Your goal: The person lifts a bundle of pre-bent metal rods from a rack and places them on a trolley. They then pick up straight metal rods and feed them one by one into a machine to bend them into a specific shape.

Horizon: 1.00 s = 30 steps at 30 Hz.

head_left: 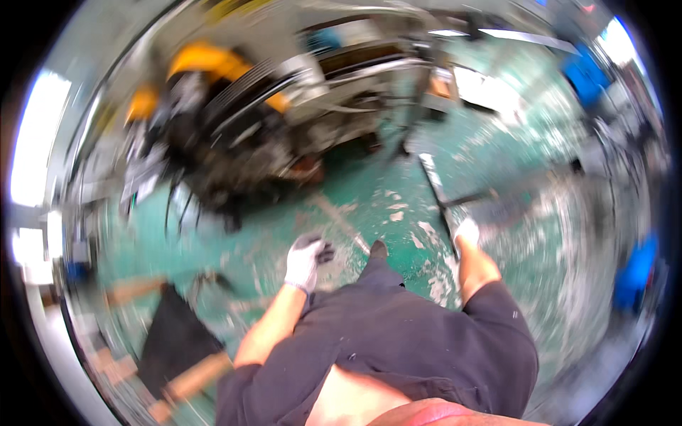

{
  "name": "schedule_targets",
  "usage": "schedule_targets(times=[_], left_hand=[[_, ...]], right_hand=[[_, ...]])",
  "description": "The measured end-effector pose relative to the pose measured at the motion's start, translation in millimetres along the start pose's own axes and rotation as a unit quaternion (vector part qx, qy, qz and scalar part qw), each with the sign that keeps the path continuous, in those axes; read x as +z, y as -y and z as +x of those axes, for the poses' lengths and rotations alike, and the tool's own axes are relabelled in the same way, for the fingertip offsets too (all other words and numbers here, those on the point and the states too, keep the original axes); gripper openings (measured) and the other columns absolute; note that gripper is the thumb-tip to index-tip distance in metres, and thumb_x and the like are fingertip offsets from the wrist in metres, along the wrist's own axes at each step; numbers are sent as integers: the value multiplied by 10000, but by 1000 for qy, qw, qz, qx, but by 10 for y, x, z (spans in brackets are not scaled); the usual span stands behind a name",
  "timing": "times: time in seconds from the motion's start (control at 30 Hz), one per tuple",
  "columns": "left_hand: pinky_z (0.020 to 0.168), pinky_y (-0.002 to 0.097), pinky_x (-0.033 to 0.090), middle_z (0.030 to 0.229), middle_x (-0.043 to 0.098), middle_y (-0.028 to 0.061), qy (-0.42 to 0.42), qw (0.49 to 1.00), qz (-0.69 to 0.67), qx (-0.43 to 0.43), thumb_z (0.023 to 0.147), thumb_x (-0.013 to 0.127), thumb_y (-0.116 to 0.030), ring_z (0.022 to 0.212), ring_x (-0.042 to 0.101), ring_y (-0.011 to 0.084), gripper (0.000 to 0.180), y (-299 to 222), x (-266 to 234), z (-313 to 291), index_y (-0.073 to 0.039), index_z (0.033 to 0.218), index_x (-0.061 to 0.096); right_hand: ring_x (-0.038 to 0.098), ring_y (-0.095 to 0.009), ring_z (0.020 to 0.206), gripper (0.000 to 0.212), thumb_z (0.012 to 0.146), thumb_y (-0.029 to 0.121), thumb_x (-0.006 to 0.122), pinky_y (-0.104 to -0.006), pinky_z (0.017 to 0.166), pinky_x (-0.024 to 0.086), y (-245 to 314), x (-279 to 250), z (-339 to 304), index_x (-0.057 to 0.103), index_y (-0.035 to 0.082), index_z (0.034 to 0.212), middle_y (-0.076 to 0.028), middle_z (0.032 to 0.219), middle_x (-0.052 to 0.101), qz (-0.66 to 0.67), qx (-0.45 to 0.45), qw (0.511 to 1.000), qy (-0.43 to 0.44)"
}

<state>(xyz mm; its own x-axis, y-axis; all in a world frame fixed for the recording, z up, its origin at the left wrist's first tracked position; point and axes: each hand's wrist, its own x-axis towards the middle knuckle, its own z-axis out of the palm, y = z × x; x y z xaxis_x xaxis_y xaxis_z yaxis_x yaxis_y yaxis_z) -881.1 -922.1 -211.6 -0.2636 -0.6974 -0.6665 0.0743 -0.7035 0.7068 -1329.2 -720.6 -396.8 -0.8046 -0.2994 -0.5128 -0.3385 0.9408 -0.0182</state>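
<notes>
Above the green floor hangs my left hand, in a white glove with dark fingers. It holds nothing, and its fingers are loosely bent and slightly apart. Out to the right, my right hand wears a white glove and is closed at the side of a long, narrow metal bar. The bar runs forward from this hand, with a bright far end and a dark edge. Its near end and the gripping fingers are partly hidden. A darker strip reaches right from the bar; blur hides whether they are joined.
Ahead to the left stands a blurred machine or bench with yellow parts. A black sheet-like thing lies by wooden pieces at lower left. Blue containers are at the far right. Worn green floor lies around my shoe.
</notes>
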Motion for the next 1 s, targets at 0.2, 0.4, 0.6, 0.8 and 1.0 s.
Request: schedule_targets(times=[0.2,0.4,0.6,0.8,1.0], left_hand=[[795,408,617,1062,729,190,-143,977,-76,139,967,665,-60,912,744,288,302,-111,-1674,-642,44,1246,611],[743,366,605,992,732,136,-352,878,-239,218,953,664,-50,844,729,230,260,690,-3720,-1908,27,1201,642],[679,329,600,1009,699,184,-573,716,-376,130,964,621,-15,804,707,241,351,1916,-5019,-3070,34,1303,544],[738,416,611,1057,697,177,-624,612,-469,129,973,592,-78,833,715,284,364,2315,-5009,-3177,32,1315,535],[820,437,612,1127,711,229,-589,641,-486,80,977,593,-64,934,726,321,376,2055,-4719,-3086,60,1327,537]], right_hand=[[633,-368,1310,604,878,366,753,-422,1106,496,1812,1575,-1632,660,61,1391,-207,1391,672,-63,-302,943,127],[660,-379,1255,534,893,335,734,-424,1076,508,3690,2076,-3209,674,40,1334,-214,1317,705,-122,-533,830,110],[668,-384,1227,577,884,351,768,-432,1036,527,4997,2907,-5377,642,58,1364,-216,1307,704,-183,-703,672,143],[627,-374,1281,718,850,392,810,-434,1067,511,5286,3919,-7892,570,58,1438,-214,1360,665,-256,-777,529,226],[624,-347,1242,652,812,383,847,-467,1033,523,5356,5451,-9188,553,49,1289,-194,1283,655,-312,-838,424,144]])
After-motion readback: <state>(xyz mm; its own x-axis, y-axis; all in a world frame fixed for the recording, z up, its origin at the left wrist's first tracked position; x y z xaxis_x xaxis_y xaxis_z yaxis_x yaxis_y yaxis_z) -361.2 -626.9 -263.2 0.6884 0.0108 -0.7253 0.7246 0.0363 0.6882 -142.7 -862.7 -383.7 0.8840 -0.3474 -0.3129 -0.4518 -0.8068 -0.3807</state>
